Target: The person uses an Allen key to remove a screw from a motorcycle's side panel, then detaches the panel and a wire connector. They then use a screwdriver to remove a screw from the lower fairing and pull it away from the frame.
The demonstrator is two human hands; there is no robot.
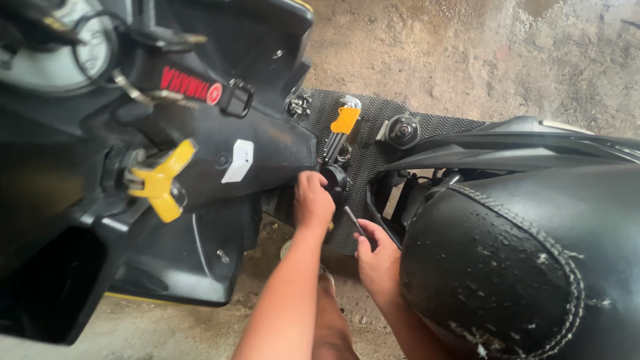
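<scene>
Hex-key set [341,130] on ribbed footboard [427,130]

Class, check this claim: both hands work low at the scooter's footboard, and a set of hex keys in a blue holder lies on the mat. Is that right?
Not quite. In the head view the holder of the hex keys is orange, not blue. The left hand and right hand do work low at the footboard mat.

Daylight, diffuse, strongest at the top right: the concrete floor [507,47] is pale and slightly washed out there. No hard shadows; soft shade under the scooter body. Left side dim: the black front panel [60,220] loses detail in near-black. Mild sheen on the seat [533,253] and on the side fairing [507,143]. Both forearms evenly lit. Wide-angle bending at the edges; the dial [60,47] at top left is soft. Slight overall softness, fine texture smeared.
</scene>
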